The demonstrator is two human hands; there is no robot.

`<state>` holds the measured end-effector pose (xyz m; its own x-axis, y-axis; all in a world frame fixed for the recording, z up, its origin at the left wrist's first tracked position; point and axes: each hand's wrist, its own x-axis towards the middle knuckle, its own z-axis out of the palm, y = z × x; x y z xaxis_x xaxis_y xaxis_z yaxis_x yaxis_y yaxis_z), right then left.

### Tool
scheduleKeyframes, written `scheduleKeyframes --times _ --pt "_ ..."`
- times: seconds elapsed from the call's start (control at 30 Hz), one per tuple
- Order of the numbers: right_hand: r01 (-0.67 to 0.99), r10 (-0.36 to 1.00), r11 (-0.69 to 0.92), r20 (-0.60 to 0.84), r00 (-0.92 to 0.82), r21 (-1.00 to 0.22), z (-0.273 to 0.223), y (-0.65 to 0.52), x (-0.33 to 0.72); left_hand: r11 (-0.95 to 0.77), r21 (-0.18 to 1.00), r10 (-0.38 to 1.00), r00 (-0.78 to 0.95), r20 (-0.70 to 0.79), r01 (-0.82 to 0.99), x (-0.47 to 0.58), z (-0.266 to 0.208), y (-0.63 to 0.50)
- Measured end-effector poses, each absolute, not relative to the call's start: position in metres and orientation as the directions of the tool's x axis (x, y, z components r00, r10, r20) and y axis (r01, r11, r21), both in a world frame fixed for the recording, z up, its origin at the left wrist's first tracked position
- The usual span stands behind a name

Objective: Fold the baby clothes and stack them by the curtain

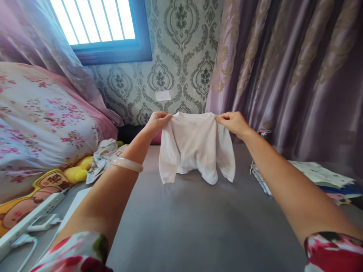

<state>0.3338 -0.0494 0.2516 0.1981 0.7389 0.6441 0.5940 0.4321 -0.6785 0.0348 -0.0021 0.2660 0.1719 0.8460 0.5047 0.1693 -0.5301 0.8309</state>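
Note:
A small white long-sleeved shirt (195, 143) hangs spread out between my two hands, its neckline at the top and both sleeves dangling. My left hand (159, 122) pinches the shoulder on the left side, fingers closed on the cloth. On the other shoulder, my right hand (234, 121) has the fabric pinched in the same way. Below and in front lies a grey bed surface (181, 223); whether the hem touches it I cannot tell. A pale bangle (128, 164) circles my left forearm.
Folded clothes (320, 173) are stacked at the right. At the left lie a crumpled printed cloth (103, 155), yellow plush toys (75, 173), a white power strip (31, 219) with plugs and cords, and a large floral bedding heap (48, 117). A patterned wall (181, 75) stands behind.

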Motion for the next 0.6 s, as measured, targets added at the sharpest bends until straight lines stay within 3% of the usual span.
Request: scheduleKeyframes --times 0.27,0.6 --pt "0.565 0.73 0.419 0.634 0.256 -0.71 0.242 -0.041 0.328 -0.572 0.784 0.82 0.159 0.55 0.241 0.032 0.256 0.009" --pt "0.759 0.646 0.353 0.729 0.224 -0.547 0.244 -0.041 0.32 -0.509 0.81 0.858 0.095 0.505 0.291 0.036 0.253 0.014"
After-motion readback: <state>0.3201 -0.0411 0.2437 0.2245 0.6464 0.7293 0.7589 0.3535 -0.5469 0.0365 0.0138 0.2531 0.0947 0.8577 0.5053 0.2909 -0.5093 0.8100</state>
